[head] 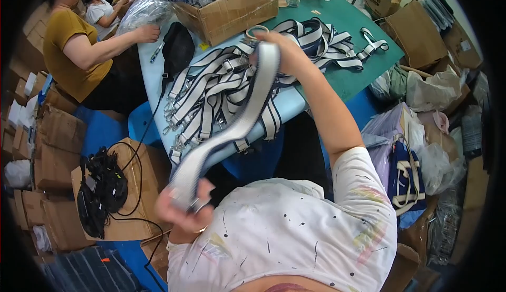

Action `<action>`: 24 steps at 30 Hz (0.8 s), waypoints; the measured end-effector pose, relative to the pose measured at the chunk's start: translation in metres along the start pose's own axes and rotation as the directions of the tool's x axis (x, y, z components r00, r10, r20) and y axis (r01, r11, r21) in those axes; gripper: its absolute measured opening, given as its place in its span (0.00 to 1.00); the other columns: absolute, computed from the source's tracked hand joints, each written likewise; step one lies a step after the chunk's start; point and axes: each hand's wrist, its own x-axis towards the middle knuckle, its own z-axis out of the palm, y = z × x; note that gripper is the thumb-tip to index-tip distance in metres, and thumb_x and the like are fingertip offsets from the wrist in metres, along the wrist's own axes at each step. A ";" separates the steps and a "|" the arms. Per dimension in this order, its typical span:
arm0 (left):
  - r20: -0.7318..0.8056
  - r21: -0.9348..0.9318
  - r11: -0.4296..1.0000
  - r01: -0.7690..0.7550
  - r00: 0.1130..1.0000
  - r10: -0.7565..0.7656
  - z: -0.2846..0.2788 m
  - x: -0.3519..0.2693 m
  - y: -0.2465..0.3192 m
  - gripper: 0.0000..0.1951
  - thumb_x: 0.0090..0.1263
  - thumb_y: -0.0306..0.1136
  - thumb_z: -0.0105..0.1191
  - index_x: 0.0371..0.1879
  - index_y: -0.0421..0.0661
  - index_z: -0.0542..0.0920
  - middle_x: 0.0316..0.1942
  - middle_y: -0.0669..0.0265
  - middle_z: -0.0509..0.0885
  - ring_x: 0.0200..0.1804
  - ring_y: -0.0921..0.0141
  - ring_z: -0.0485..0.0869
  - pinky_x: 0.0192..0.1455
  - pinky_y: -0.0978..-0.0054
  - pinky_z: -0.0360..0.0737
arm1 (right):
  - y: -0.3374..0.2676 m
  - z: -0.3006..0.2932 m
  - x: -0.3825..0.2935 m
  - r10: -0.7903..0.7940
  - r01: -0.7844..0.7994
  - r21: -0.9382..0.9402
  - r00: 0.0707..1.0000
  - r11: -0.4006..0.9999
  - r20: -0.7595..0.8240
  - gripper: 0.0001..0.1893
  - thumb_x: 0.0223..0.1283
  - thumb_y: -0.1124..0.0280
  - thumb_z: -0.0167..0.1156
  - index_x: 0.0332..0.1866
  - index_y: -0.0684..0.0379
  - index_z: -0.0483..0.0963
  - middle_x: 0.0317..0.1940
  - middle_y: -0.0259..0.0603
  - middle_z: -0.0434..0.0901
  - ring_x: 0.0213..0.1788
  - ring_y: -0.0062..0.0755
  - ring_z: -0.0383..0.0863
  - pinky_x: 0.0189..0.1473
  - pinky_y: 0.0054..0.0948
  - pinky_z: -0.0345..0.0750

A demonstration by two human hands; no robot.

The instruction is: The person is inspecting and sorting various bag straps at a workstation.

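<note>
A white webbing strap with dark navy edges [237, 126] runs between my two hands, slightly blurred. Close to my chest, my left hand [187, 209] grips its near end, where a small shiny piece shows, too blurred to name. My right hand [282, 51] is over the table with the strap's far part in its fingers. Beneath lies a heap of similar straps [211, 94], with metal snap hooks [168, 128] towards the left edge. More straps [316, 35] lie looped on the green side. A tan ring [257, 32] shows just beyond my right hand.
The table has a pale blue part [152, 76] and a green part [379, 60]. A cardboard box of straps [237, 15] stands at the back, beside a black pouch [178, 47]. At left is a co-worker [75, 55]. A carton bearing black bags and cables [102, 189] sits lower left.
</note>
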 end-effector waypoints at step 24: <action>0.633 -0.045 0.997 0.068 0.773 -0.024 0.154 -0.017 -0.029 0.32 0.56 0.33 0.65 0.62 0.44 0.71 0.57 0.55 0.72 0.57 0.57 0.72 0.60 0.65 0.69 | -0.105 -0.025 -0.262 0.675 -0.613 0.770 0.646 0.179 0.358 0.16 0.73 0.55 0.47 0.37 0.57 0.71 0.23 0.28 0.74 0.18 0.11 0.69 0.17 0.15 0.65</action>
